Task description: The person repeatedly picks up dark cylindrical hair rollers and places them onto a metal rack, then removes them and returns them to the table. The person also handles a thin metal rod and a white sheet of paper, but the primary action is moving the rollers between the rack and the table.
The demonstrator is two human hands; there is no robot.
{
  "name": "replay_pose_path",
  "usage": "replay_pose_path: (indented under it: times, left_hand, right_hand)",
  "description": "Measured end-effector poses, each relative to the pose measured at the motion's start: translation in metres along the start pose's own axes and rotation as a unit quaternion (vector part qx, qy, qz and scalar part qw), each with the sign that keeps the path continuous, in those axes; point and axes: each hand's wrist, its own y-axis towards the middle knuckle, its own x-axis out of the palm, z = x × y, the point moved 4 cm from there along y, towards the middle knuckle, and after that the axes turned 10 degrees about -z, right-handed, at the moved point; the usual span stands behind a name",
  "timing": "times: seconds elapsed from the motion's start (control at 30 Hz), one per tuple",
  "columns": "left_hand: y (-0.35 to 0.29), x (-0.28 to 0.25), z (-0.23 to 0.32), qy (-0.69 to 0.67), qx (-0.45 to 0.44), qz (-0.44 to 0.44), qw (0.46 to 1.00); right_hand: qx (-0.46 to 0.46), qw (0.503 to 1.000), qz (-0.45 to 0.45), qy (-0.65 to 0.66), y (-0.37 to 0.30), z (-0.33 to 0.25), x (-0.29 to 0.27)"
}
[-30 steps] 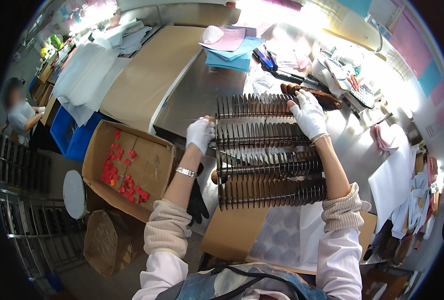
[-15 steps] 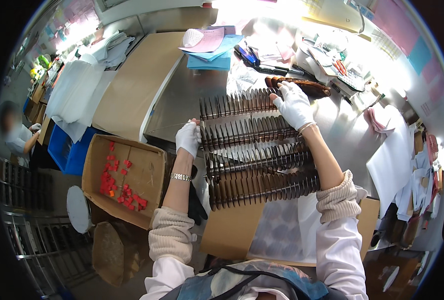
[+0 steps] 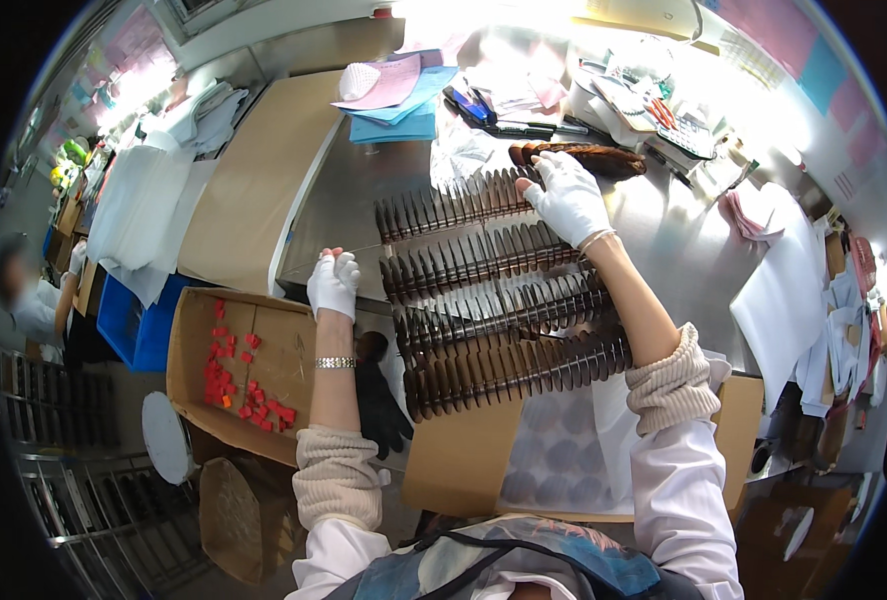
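Several rows of thin dark brown discs (image 3: 504,290) stand on edge in a rack, over the metal table and partly over an open carton. My right hand (image 3: 569,200), in a white glove with bare fingertips, grips the far right end of the rack's farthest row, thumb and fingers bent around it. My left hand (image 3: 334,285), gloved the same way, is apart from the rack's left side. Its fingers are curled closed; whatever they may hold is too small to make out. Below the rack, the open carton (image 3: 454,455) holds a clear sheet with round pockets (image 3: 554,450).
A cardboard box (image 3: 254,345) with small red pieces stands left, beside a blue bin (image 3: 149,325). A black glove (image 3: 379,400) lies near my left forearm. Pink and blue papers (image 3: 399,95), pens and a brown bundle (image 3: 594,158) lie at the back. Another person (image 3: 39,310) is far left.
My left hand has left the rack's left end and moved left, fingers curled. My right hand stays at the far right end. The whole view has shifted slightly.
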Motion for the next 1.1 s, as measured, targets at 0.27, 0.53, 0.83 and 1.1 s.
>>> replay_pose_path:
  times: [0.27,0.53,0.83,1.1]
  left_hand:
    - [0.001,0.026,-0.021,0.037,-0.030,-0.027,0.998]
    - [-0.004,0.015,0.000,-0.215,-0.051,-0.027,0.975]
    - [-0.014,0.048,-0.007,0.170,-0.025,-0.103,0.980]
    - [-0.017,0.048,-0.003,0.253,-0.031,-0.030,0.966]
  right_hand:
    - [0.002,0.999,-0.036,-0.006,0.003,-0.004,-0.001]
    - [-0.001,0.999,-0.042,0.019,0.009,0.018,0.000]
    - [0.076,0.915,-0.165,0.361,0.042,0.081,0.056]
    - [0.099,0.933,-0.165,0.303,0.038,0.069,0.037]
